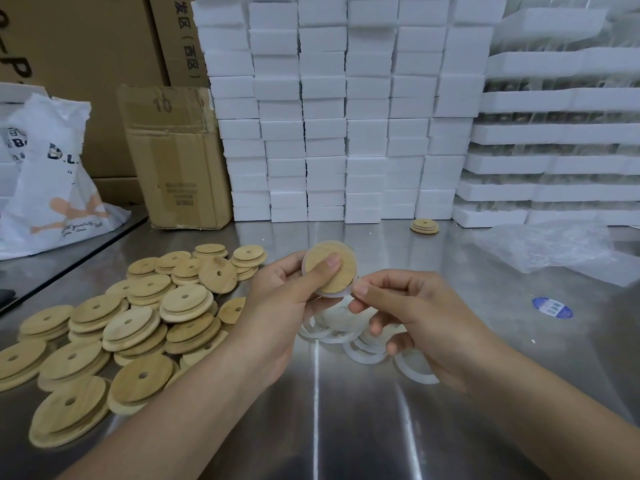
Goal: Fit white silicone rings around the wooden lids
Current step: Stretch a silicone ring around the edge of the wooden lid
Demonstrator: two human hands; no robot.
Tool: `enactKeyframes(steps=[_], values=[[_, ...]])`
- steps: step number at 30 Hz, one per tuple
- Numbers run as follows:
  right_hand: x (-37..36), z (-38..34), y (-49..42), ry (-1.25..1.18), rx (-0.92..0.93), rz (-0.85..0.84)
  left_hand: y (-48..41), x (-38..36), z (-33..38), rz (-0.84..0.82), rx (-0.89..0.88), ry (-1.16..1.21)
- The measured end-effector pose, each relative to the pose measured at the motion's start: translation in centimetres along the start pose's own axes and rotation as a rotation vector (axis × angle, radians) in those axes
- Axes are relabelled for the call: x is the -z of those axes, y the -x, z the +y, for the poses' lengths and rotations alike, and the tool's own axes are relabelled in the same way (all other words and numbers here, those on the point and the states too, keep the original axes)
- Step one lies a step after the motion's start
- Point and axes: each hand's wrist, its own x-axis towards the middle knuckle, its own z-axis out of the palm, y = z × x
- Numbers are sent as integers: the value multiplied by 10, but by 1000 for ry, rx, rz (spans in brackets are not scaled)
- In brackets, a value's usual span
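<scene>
My left hand (284, 299) holds a round wooden lid (341, 277) upright above the steel table, thumb pressed on its face. A white silicone ring (329, 293) lies around the lid's lower edge. My right hand (412, 317) pinches that ring at the lid's right rim with thumb and forefinger. Below both hands lies a heap of loose white rings (360, 344), partly hidden by my fingers. A large pile of wooden lids with centre holes (114, 327) covers the table on the left.
A single lid (424, 226) lies far back by stacked white foam boxes (332, 116). A cardboard carton (176, 157) and white printed bag (52, 181) stand at the left rear. Crumpled clear plastic (554, 247) and a blue sticker (552, 307) lie on the right.
</scene>
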Motion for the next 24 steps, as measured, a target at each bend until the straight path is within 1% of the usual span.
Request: enactKeyframes(steps=[4,9,14,19,22,24], values=[[0,2,-1,6,20,24,-1,2,-1,-19,24,-6],[0,5,-4,14,83,128,-4,5,-3,-13,69,-86],[1,3,-3,65,176,97,-6,7,-2,11,60,-203],[4,3,-5,58,204,92,-5,7,2,4,37,-227],[6,4,-6,54,232,103,-6,7,5,-7,5,-248],[8,6,-7,85,269,140,-6,7,6,-29,-5,-257]])
